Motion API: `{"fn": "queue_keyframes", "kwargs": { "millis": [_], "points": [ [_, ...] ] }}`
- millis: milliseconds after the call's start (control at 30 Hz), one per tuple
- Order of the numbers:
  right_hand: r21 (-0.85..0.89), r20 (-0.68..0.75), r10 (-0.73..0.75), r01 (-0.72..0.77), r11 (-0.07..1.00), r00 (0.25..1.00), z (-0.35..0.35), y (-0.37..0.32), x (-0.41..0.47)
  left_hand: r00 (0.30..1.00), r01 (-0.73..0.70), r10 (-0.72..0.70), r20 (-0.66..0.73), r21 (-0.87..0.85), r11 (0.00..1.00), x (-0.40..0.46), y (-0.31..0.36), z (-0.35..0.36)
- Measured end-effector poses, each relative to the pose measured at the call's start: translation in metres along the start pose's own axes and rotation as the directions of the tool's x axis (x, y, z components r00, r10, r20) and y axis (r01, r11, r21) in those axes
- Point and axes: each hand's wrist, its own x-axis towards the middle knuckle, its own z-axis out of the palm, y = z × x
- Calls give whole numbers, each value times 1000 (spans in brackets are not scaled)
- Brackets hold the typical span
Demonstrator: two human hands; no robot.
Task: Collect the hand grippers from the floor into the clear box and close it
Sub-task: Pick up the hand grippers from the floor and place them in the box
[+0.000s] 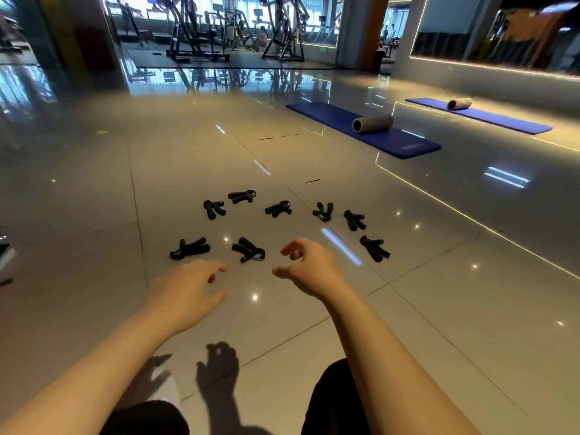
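Observation:
Several black hand grippers lie scattered on the glossy tiled floor [94, 215] ahead of me. The nearest two are one at the left [189, 248] and one in the middle [248, 250]; others lie farther off [214, 209] and at the right [375, 248]. My left hand [185, 291] hovers above the floor just short of the nearest grippers, fingers loosely spread, holding nothing. My right hand [309, 267] hangs beside it with fingers loosely curled and holds nothing. No clear box is in view.
A blue mat [361, 128] with a grey foam roller [372, 124] lies at the back right, with a second blue mat [489, 117] beyond it. Gym machines [194, 29] stand at the far end. My knees [332, 400] show at the bottom edge.

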Motion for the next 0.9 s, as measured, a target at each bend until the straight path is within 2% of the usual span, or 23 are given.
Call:
{"fn": "queue_keyframes", "kwargs": {
  "millis": [100,200,333,433,667,833,900],
  "points": [
    [-86,-6,-56,55,995,998,-5,-18,26,1000,6,-5,28,-16,1000,21,-24,-7],
    [-180,-40,-114,105,978,993,-12,-21,49,1000,-10,7,-21,-136,991,54,-32,-16],
    [-283,22,-98,100,954,995,-15,1,82,997,-18,-2,-82,-239,971,105,-33,-9],
    [-292,42,-109,116,949,993,-24,12,123,999,18,-27,-36,-235,972,151,-35,10],
    [-327,79,-93,114,938,993,-63,50,218,964,161,-133,231,-106,981,267,-54,51],
    [-453,203,-124,206,867,971,-40,48,305,984,-39,8,180,174,984,340,-66,38],
    [-506,268,-147,269,819,952,-20,42,340,970,-62,8,242,216,975,355,-82,51]
  ]
}}
